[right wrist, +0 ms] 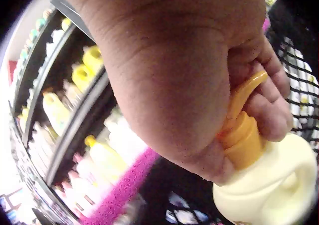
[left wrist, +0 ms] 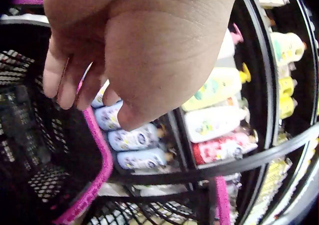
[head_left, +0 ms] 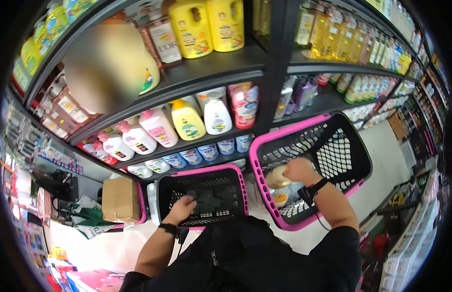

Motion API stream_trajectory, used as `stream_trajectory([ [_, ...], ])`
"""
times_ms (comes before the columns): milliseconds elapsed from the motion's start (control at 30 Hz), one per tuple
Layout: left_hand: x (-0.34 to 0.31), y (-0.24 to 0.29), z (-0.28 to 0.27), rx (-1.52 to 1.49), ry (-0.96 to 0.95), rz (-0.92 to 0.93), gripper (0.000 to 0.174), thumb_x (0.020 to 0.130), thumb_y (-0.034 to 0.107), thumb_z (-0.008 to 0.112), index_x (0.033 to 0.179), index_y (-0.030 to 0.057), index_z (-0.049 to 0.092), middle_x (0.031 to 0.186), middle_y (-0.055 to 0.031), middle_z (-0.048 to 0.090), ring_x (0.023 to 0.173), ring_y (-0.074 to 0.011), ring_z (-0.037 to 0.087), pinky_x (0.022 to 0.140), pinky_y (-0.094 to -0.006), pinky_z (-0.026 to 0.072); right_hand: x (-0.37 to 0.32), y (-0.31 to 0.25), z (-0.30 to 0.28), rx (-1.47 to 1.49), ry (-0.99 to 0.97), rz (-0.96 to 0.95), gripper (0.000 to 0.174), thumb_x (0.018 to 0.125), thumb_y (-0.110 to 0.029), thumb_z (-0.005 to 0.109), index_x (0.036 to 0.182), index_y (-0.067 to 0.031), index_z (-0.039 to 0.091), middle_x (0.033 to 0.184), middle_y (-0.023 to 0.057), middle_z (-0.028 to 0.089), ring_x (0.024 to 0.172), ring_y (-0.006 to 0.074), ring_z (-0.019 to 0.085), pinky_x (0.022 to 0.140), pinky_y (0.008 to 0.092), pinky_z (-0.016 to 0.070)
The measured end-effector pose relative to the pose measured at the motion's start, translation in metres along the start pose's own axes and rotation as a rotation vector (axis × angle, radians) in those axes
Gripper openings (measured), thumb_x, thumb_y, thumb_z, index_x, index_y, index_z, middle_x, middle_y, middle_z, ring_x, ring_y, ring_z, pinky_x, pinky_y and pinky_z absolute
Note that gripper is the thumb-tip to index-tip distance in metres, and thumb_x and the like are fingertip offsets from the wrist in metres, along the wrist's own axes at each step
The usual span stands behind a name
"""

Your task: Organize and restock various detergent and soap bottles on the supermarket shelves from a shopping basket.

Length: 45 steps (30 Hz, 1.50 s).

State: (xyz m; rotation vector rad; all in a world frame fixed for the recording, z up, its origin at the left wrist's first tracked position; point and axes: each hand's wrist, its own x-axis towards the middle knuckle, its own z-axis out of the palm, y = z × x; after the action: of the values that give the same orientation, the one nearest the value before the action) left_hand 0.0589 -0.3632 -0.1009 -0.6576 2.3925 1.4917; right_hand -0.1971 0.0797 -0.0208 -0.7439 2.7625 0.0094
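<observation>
My right hand point(head_left: 304, 171) is inside the right-hand black basket with a pink rim point(head_left: 257, 151). It grips the orange pump head point(right wrist: 244, 140) of a pale cream pump bottle point(right wrist: 271, 185), thumb on one side and fingers curled on the other. Beside that bottle in the basket lies a clear-looking pack with an orange patch point(head_left: 280, 198), partly covered. My left hand point(head_left: 183, 209) hangs over the left black basket point(head_left: 244, 194), fingers loosely bent and nothing in them. Dark mesh walls and floor show below it in the left wrist view.
Shelves in front hold pump bottles point(head_left: 187, 120), yellow jugs point(head_left: 227, 27) and blue bottles point(head_left: 209, 152). A dark upright post point(head_left: 274, 73) divides them. Left of the baskets stands a cardboard box point(head_left: 120, 200); a white bottle point(head_left: 152, 204) is beside the left basket. A blurred patch covers some shelf.
</observation>
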Motion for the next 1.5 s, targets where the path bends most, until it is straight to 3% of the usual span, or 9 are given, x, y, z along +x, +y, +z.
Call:
stream_trajectory([
  [133, 0.044, 0.106, 0.033, 0.032, 0.001, 0.424, 0.039, 0.089, 0.022, 0.071, 0.119, -0.0010, 0.061, 0.097, -0.0136, 0.069, 0.089, -0.0252, 0.067, 0.082, -0.0353, 0.0529, -0.061, -0.024, -0.134, -0.035, 0.147, 0.011, 0.036, 0.079, -0.040, 0.064, 0.085, -0.0053, 0.072, 0.087, 0.0174, 0.071, 0.084, 0.0362, 0.069, 0.075, 0.0469, 0.0552],
  [367, -0.001, 0.302, 0.075, 0.264, -0.034, 1.127, 0.093, 0.064, 0.022, 0.089, 0.141, 0.0009, 0.041, 0.138, -0.0226, 0.049, 0.131, -0.0400, 0.045, 0.111, -0.0446, 0.0369, -0.141, -0.071, -0.283, 0.045, 0.362, -0.115, 0.030, 0.078, -0.034, 0.072, 0.083, -0.0045, 0.071, 0.074, 0.0178, 0.067, 0.072, 0.0379, 0.066, 0.066, 0.0445, 0.0526],
  [567, -0.026, 0.302, 0.076, -0.214, -0.526, 0.906, 0.096, 0.063, 0.017, 0.091, 0.143, 0.0025, 0.039, 0.132, -0.0159, 0.058, 0.121, -0.0275, 0.060, 0.102, -0.0387, 0.0474, -0.154, -0.115, -0.303, 0.097, 0.192, -0.256, 0.033, 0.080, -0.036, 0.071, 0.085, -0.0031, 0.071, 0.075, 0.0183, 0.067, 0.074, 0.0385, 0.066, 0.068, 0.0436, 0.0530],
  [700, -0.041, 0.284, 0.070, -0.505, -0.680, 0.774, 0.094, 0.067, 0.011, 0.088, 0.146, 0.0031, 0.038, 0.135, -0.0104, 0.056, 0.126, -0.0213, 0.053, 0.107, -0.0385, 0.0423, -0.143, -0.120, -0.309, 0.210, 0.135, -0.322, 0.051, 0.084, -0.034, 0.071, 0.123, -0.0021, 0.060, 0.100, 0.0210, 0.069, 0.092, 0.0370, 0.067, 0.077, 0.0396, 0.0529],
  [733, -0.041, 0.282, 0.064, -0.516, -0.668, 0.764, 0.093, 0.068, 0.010, 0.087, 0.146, 0.0028, 0.037, 0.137, -0.0102, 0.055, 0.125, -0.0206, 0.053, 0.108, -0.0387, 0.0414, -0.140, -0.115, -0.312, 0.255, 0.147, -0.418, 0.073, 0.084, -0.028, 0.074, 0.144, -0.0018, 0.041, 0.121, 0.0208, 0.064, 0.108, 0.0322, 0.065, 0.090, 0.0375, 0.0508],
  [867, -0.034, 0.290, 0.030, -0.620, -0.571, 0.820, 0.093, 0.070, 0.006, 0.085, 0.148, 0.0026, 0.033, 0.137, -0.0093, 0.054, 0.127, -0.0194, 0.052, 0.108, -0.0397, 0.0424, -0.110, -0.089, -0.282, 0.935, 0.277, -0.516, 0.084, 0.083, -0.009, 0.076, 0.152, -0.0041, 0.027, 0.129, 0.0208, 0.055, 0.121, 0.0292, 0.056, 0.103, 0.0400, 0.0456],
  [1033, -0.030, 0.348, -0.032, -0.402, -0.191, 0.951, 0.080, 0.075, 0.004, 0.081, 0.143, 0.0021, 0.038, 0.131, -0.0093, 0.058, 0.121, -0.0192, 0.057, 0.102, -0.0369, 0.0482, -0.047, -0.150, -0.239, 1.239, 0.461, -0.717, 0.058, 0.094, -0.007, 0.063, 0.144, 0.0000, 0.036, 0.133, 0.0114, 0.053, 0.126, 0.0204, 0.050, 0.107, 0.0367, 0.0410],
  [1367, 0.039, 0.407, -0.095, -0.598, 0.045, 0.906, 0.053, 0.086, 0.013, 0.075, 0.128, -0.0056, 0.049, 0.115, -0.0140, 0.065, 0.101, -0.0183, 0.066, 0.089, -0.0321, 0.0539, 0.095, -0.200, -0.306, 1.862, 0.354, -0.488, 0.028, 0.104, -0.028, 0.050, 0.104, -0.0005, 0.057, 0.101, 0.0118, 0.065, 0.089, 0.0195, 0.066, 0.077, 0.0348, 0.0550],
  [1500, 0.052, 0.412, -0.121, -0.467, 0.318, 0.870, 0.054, 0.092, 0.021, 0.070, 0.131, -0.0078, 0.047, 0.116, -0.0154, 0.065, 0.103, -0.0186, 0.065, 0.090, -0.0324, 0.0530, 0.121, -0.213, -0.339, 1.844, 0.406, -0.538, 0.036, 0.104, -0.028, 0.050, 0.114, 0.0057, 0.055, 0.106, 0.0158, 0.064, 0.092, 0.0212, 0.066, 0.078, 0.0357, 0.0558],
])
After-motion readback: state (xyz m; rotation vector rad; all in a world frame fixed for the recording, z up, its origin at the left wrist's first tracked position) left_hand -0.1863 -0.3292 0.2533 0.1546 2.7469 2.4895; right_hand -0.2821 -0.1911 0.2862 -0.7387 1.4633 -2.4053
